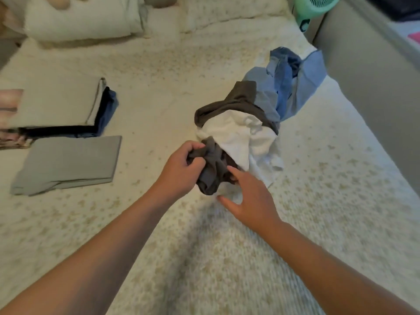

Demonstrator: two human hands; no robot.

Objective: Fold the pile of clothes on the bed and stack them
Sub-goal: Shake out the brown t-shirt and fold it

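A loose pile of clothes lies on the bed right of centre: a dark grey garment [213, 164], a white garment [241, 137] and a crumpled blue shirt [293, 80] behind them. My left hand [181, 169] grips a bunched end of the dark grey garment at the pile's near edge. My right hand [247, 196] reaches in beside it with fingers spread, the fingertips touching the grey cloth. At the left lie a folded grey piece [68, 162] and, behind it, a stack of folded clothes [63, 105] with a beige piece on top and dark blue under it.
The bed [204, 258] has a cream cover with a small floral print. Pillows [79, 17] lie at the head. A grey wall or bed side [368, 87] runs along the right, with a green fan [318, 7] at the far corner.
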